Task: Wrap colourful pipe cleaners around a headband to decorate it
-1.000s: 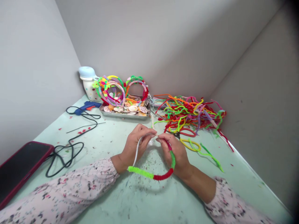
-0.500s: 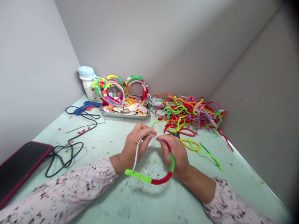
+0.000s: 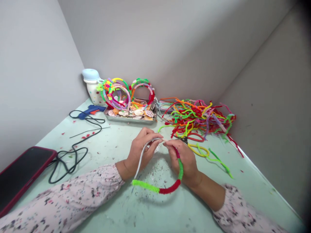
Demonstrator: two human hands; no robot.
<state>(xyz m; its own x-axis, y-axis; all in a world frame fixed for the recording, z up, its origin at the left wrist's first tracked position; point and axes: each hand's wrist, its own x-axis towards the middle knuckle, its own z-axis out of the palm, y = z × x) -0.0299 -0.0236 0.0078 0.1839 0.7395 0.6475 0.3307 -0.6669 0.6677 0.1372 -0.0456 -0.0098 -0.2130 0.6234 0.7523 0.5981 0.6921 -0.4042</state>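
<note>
Shifting a little right since the earlier frame, R hand (image 3: 186, 163) is easing away from L hand (image 3: 143, 150), and the half-wrapped headband (image 3: 145, 186) is swinging slightly toward the near side. L grip is clamped on the bare white band (image 3: 139, 165), R grip on the red-and-green pipe-cleaner wrap (image 3: 180, 170), the two hands almost touching at mid-table. Headband's lower arc is hanging over open table (image 3: 150, 210), w/ free room on the near side. Just right of R hand, a yellow pipe-cleaner loop (image 3: 198, 149) & green strand (image 3: 218, 165) are lying apart from the tangled pipe-cleaner pile (image 3: 201, 118), which is sitting far right by the wall (image 3: 267, 97). Far ctr, fuzzy headbands (image 3: 128, 92) are leaning over a steel tray of shells (image 3: 130, 119). Blue glue gun (image 3: 91, 111) & black cord (image 3: 73, 152) are lying left; phone in red case (image 3: 24, 178) is sitting at the left edge.
</note>
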